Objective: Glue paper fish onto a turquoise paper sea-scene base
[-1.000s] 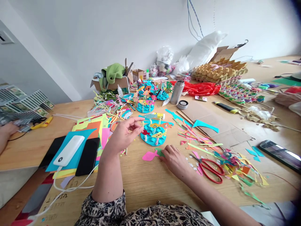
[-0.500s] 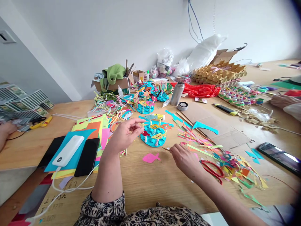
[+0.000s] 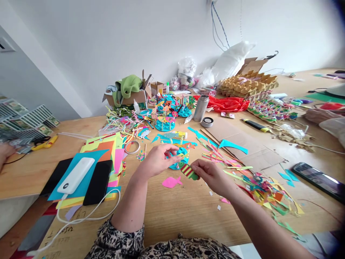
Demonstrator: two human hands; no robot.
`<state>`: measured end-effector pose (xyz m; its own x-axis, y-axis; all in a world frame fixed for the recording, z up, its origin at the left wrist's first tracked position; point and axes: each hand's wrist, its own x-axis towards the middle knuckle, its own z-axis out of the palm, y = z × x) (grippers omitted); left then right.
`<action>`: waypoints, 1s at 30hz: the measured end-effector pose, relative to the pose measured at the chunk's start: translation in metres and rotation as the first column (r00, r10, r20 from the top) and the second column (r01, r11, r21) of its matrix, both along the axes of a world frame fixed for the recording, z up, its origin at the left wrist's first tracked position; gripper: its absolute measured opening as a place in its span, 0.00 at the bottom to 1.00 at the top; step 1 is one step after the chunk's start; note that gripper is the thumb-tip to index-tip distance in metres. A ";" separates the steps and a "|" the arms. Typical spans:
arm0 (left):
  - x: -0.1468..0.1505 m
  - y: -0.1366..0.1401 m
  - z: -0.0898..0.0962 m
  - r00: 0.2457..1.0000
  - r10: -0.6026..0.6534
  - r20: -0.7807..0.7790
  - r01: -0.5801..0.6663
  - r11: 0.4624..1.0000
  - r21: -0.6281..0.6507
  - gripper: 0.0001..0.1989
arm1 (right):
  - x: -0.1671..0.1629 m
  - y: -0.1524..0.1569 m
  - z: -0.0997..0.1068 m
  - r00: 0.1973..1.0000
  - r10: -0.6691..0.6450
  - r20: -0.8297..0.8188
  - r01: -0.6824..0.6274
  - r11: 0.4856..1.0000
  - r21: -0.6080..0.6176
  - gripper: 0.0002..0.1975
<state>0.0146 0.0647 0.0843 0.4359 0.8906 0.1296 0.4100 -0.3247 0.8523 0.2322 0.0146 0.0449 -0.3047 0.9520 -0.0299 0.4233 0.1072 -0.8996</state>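
Observation:
In my right hand [image 3: 208, 174], closed in a pinch, is a green paper fish [image 3: 189, 172] with red and yellow stripes. It hangs in front of a round blue paper piece [image 3: 175, 166] that carries small paper fish on short twisted posts. My left hand [image 3: 163, 160] reaches over that piece's left side, thumb and fingers apart. Its thumb tip is close to a yellow fish there; whether they touch I cannot tell. A flat pink paper fish [image 3: 171, 182] lies on the table below both hands. Red-handled scissors [image 3: 246, 192] are partly hidden behind my right forearm.
Coloured paper sheets [image 3: 101, 144], a white power bank [image 3: 76, 174] and a black phone [image 3: 98, 181] lie left. Paper scraps [image 3: 269, 194] cover the right side. Behind stand a metal bottle [image 3: 201, 108] and more blue pieces [image 3: 165, 124]. Other people's hands show at both edges.
My right hand now holds the striped fish and has moved slightly left; the thin stick seen at its fingers no longer shows. My left hand has moved right and down, over the blue piece.

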 end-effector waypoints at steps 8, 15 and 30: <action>0.005 0.000 0.002 1.000 0.006 -0.017 -0.007 0.999 -0.045 0.05 | -0.011 0.014 0.020 0.994 -0.004 -0.113 0.007 1.000 0.027 0.19; 0.004 0.011 -0.008 0.981 0.099 0.167 -0.086 0.993 -0.082 0.06 | -0.008 0.044 0.024 0.993 -0.054 -0.105 0.061 0.996 0.058 0.18; 0.000 0.023 -0.013 0.887 0.281 0.366 -0.195 0.947 -0.255 0.14 | -0.014 0.069 0.042 0.954 -0.083 -0.286 0.080 0.997 -0.023 0.34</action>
<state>0.0147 0.0874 0.0709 0.1589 0.9861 0.0482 0.0698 -0.0599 0.9958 0.2179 0.0839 0.0866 -0.2231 0.9741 0.0369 0.1541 0.0726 -0.9854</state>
